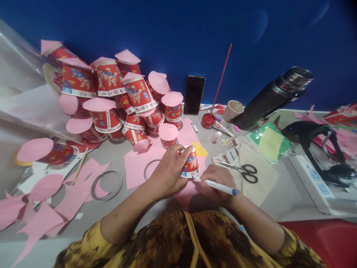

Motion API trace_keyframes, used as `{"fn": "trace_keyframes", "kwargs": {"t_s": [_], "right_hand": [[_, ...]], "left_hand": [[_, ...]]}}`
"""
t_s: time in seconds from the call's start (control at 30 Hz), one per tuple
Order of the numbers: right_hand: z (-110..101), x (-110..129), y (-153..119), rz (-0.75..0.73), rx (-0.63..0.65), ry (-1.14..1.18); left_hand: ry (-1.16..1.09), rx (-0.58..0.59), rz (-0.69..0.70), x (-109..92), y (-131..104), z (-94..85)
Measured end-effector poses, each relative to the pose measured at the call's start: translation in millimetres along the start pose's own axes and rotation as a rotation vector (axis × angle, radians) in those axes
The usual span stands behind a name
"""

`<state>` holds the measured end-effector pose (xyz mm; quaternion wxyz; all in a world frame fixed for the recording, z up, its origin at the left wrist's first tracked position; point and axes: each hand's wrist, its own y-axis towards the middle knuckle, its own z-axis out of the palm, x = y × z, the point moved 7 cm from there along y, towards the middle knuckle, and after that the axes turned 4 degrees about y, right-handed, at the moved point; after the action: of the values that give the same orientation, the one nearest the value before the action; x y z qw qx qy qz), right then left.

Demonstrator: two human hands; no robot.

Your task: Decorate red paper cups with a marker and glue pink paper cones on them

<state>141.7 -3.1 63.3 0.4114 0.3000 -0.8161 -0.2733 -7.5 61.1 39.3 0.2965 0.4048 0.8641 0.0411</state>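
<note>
My left hand [171, 169] is wrapped round a small red printed paper cup [191, 162], which stands upside down with its white rim low. In my right hand [219, 182] is a white marker [216, 185] with a blue end; its tip meets the cup's rim. Pink paper [188, 195] lies under both hands, and a yellow piece [200, 149] shows behind the cup. Just beyond stands another red cup with a round pink paper top [168, 132]. Several more such cups [107, 76] are piled at the back left.
Scissors [245, 172] lie on a cloth at the right, near a power strip [314, 182]. A phone [194, 95], a red pot [208, 121] with a stick and a black flask [275, 96] stand behind. Tape ring [106, 185] and pink scraps [75, 186] lie left.
</note>
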Motion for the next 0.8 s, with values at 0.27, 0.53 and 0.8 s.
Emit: {"fn": "trace_keyframes", "kwargs": {"t_s": [0.27, 0.53, 0.8], "right_hand": [[-0.5, -1.0, -0.1, -0.003, -0.004, -0.014], [-2.8, -0.5, 1.3, 0.011, -0.039, -0.085], [1.9, -4.5, -3.9, 0.029, -0.014, -0.057]], "left_hand": [[0.008, -0.002, 0.014, -0.5, -0.1, 0.8], [-0.008, -0.001, 0.001, -2.2, 1.1, -1.9], [-0.012, -0.002, 0.004, -3.5, 1.2, -2.3]]}}
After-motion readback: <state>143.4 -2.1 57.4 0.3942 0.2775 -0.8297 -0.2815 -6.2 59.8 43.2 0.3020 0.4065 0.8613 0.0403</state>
